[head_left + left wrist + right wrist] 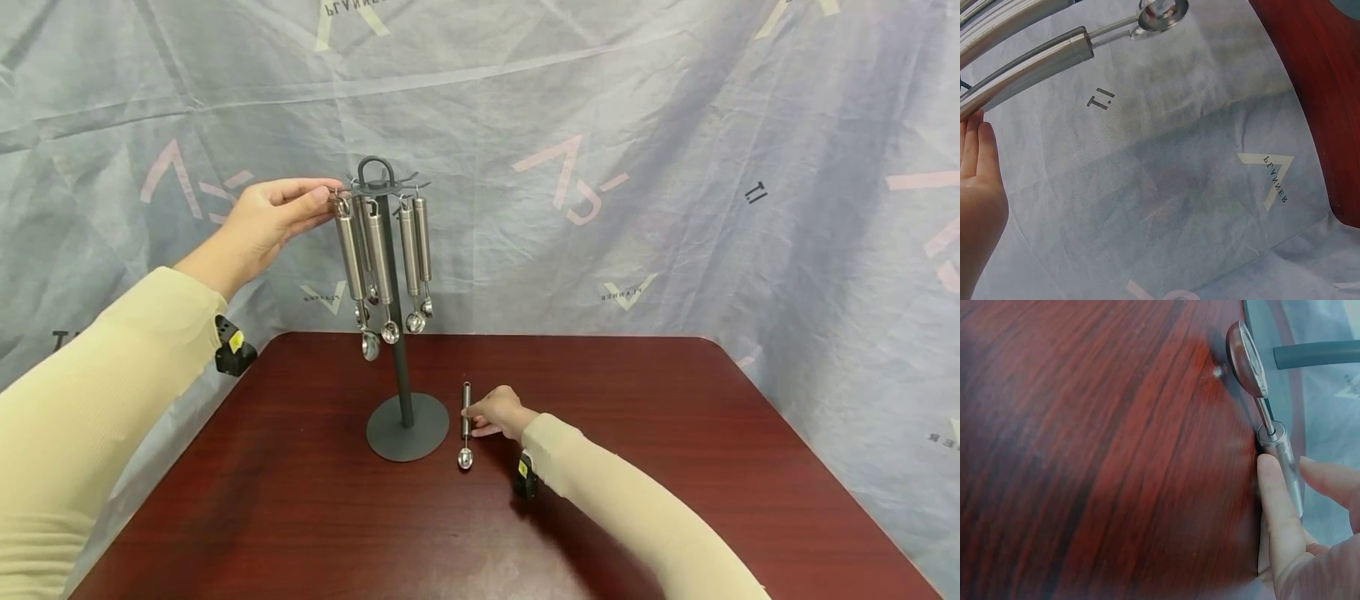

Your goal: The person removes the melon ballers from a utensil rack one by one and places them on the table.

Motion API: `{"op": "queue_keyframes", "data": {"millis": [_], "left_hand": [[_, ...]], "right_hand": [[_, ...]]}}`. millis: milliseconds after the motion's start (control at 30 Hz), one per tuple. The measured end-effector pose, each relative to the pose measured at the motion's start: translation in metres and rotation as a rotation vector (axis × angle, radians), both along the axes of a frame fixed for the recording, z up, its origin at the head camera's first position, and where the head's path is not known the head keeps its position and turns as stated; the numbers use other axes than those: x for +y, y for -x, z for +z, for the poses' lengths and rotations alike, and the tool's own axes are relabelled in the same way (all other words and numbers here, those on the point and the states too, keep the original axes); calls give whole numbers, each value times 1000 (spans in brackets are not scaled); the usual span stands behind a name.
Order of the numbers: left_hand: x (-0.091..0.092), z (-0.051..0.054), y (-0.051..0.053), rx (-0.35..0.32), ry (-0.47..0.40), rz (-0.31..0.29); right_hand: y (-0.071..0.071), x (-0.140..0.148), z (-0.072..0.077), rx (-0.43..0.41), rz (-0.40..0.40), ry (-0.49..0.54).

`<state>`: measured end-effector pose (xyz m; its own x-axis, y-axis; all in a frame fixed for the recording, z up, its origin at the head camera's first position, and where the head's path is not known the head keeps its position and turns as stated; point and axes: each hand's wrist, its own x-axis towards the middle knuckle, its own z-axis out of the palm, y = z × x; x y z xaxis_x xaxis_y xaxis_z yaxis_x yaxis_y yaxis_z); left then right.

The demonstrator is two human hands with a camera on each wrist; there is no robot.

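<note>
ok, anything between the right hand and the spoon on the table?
Nothing visible. The right hand is at the spoon, fingers at its handle; the stand is on the spoon's other side.

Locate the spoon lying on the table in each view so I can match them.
Head: the spoon is below centre, right of the stand.
Left wrist: not in it; the hanging spoon is another.
Right wrist: right of centre, bowl towards the top.
Shared landmark: the table.
</note>
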<state>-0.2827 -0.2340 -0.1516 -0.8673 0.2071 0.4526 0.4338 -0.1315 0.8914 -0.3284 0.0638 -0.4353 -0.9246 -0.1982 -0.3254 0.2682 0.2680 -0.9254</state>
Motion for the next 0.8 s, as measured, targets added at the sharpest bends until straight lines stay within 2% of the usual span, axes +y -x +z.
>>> {"op": "queue_keyframes", "data": {"millis": [267,467,633,800], "left_hand": [[3,-3,2,5,-23,29],[5,-3,0,23,-35,66],[7,-4,-2,37,-41,81],[8,-2,-3,32,-20,106]], "right_hand": [[0,6,2,-8,20,2],[2,8,9,-22,-34,-7],[8,6,25,-6,-69,35],[13,2,59,0,-56,140]]}}
